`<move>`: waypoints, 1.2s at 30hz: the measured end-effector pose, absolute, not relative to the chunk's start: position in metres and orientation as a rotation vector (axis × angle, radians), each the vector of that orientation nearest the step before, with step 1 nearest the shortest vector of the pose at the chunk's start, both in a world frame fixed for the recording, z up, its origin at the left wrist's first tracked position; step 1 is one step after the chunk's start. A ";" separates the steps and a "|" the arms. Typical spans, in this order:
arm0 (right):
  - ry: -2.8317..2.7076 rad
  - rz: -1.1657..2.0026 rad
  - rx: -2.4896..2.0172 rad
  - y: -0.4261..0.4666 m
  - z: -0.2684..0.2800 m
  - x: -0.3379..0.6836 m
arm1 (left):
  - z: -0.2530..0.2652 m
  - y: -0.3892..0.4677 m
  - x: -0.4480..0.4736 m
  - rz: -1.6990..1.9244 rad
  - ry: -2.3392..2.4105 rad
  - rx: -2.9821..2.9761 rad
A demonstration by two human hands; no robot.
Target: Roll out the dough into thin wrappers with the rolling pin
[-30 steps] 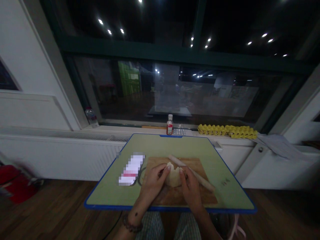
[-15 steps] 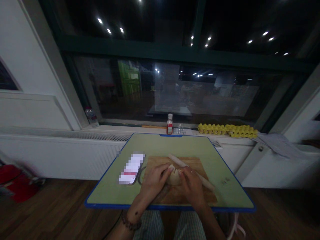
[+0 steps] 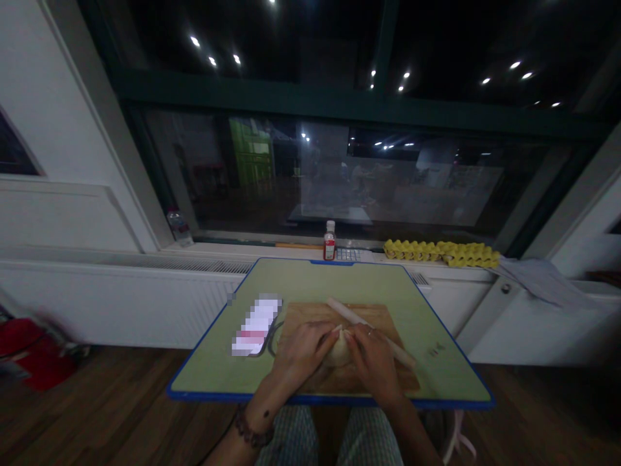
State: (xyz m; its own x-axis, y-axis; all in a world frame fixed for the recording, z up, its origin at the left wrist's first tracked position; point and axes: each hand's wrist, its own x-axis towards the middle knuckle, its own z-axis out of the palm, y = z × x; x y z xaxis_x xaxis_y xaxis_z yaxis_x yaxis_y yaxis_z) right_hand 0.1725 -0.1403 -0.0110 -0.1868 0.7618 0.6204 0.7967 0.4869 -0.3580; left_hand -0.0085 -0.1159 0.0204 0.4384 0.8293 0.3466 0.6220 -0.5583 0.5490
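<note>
A pale, rounded piece of dough (image 3: pixel 339 355) sits on the wooden board (image 3: pixel 310 312) between my hands. My left hand (image 3: pixel 305 348) pinches its upper edge from the left, thumb and fingers closed. From the right, my right hand (image 3: pixel 372 355) pinches the same edge, and the fingertips of both hands nearly meet at the top. The dough's lower side is partly covered by my hands. Behind my right hand, a light wooden rolling pin (image 3: pixel 347 312) lies slantwise across the board, its middle hidden by that hand.
The board rests on a small green table (image 3: pixel 310 280) with a blue rim. To the left lie a phone (image 3: pixel 257 327) with a lit screen and a dark cable or ring. On the windowsill stand a red-labelled bottle (image 3: pixel 330 243), yellow egg cartons (image 3: pixel 441 253) and a clear bottle (image 3: pixel 179 226).
My fingertips have come closer together over the dough. The gap in its top edge, visible before, is now pinched together. The rolling pin and phone have stayed in place.
</note>
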 end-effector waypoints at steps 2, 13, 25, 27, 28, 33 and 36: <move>-1.942 -0.069 -1.301 -0.142 -0.011 0.172 | 0.020 -0.116 -0.008 0.833 1.222 2.356; -1.891 -0.259 -1.380 -0.148 -0.007 0.164 | 0.021 -0.121 -0.004 0.834 1.145 2.256; -1.863 0.105 -1.284 -0.148 -0.006 0.168 | 0.018 -0.121 -0.004 0.773 1.208 2.097; -1.793 0.250 -1.227 -0.147 -0.006 0.169 | 0.019 -0.123 -0.001 0.798 1.177 2.056; -1.760 0.294 -1.215 -0.147 -0.006 0.169 | 0.019 -0.124 0.000 0.817 1.148 2.045; -1.689 0.369 -1.231 -0.147 -0.006 0.168 | 0.018 -0.124 0.007 0.856 1.058 2.010; -1.675 0.381 -1.247 -0.146 -0.008 0.169 | 0.011 -0.119 0.009 0.947 1.042 1.977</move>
State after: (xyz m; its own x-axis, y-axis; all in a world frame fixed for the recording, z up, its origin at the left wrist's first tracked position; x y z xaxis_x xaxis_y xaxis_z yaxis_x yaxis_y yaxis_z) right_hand 0.1688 -0.1457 -0.0077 0.0014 0.8592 0.5116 0.5538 0.4253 -0.7158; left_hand 0.0094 -0.1194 0.0112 0.4093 0.8696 0.2762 0.3583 -0.4316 0.8279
